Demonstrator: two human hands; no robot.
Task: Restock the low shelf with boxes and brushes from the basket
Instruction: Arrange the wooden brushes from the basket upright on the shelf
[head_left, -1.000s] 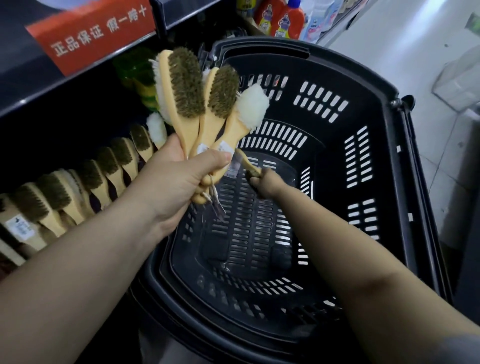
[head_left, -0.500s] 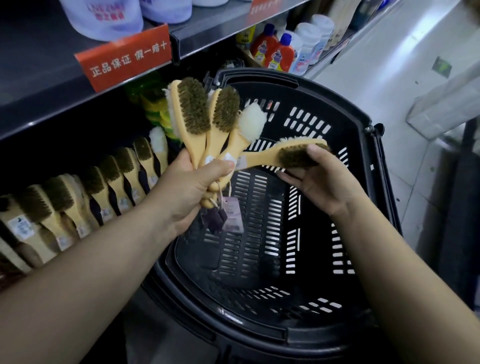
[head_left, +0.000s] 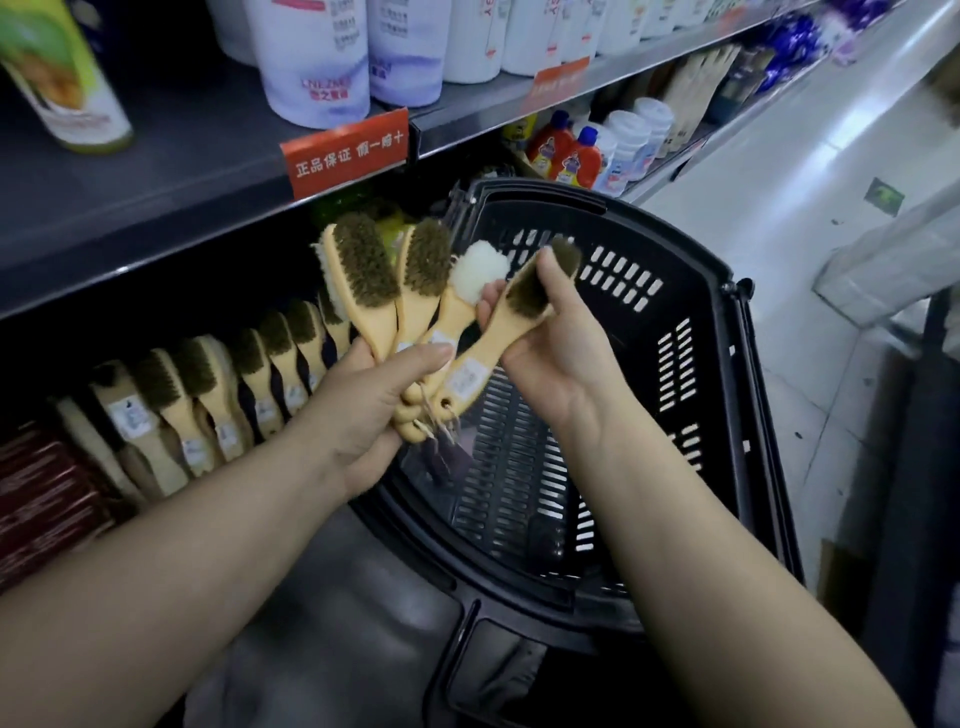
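My left hand (head_left: 358, 410) grips the handles of three wooden brushes (head_left: 363, 275) fanned upward, two with brown bristles and one with white fluff. My right hand (head_left: 550, 338) holds a fourth brown-bristled brush (head_left: 498, 332) by its head, its handle laid against the bundle. Both hands hover over the left rim of the black plastic basket (head_left: 727, 415), whose slotted bottom shows no goods. On the low shelf to the left stands a row of matching brushes (head_left: 218, 395), handles down.
Dark red boxes (head_left: 41, 499) sit at the shelf's far left. The upper shelf (head_left: 182, 176) carries white pouches and bottles, with a red price strip (head_left: 345, 153) on its edge. Orange and white bottles (head_left: 582, 150) stand beyond the basket. The pale aisle floor (head_left: 779, 218) runs along the right.
My right hand lifted a brush out of the basket and brought it up against the bundle in my left hand. The view has tilted upward.
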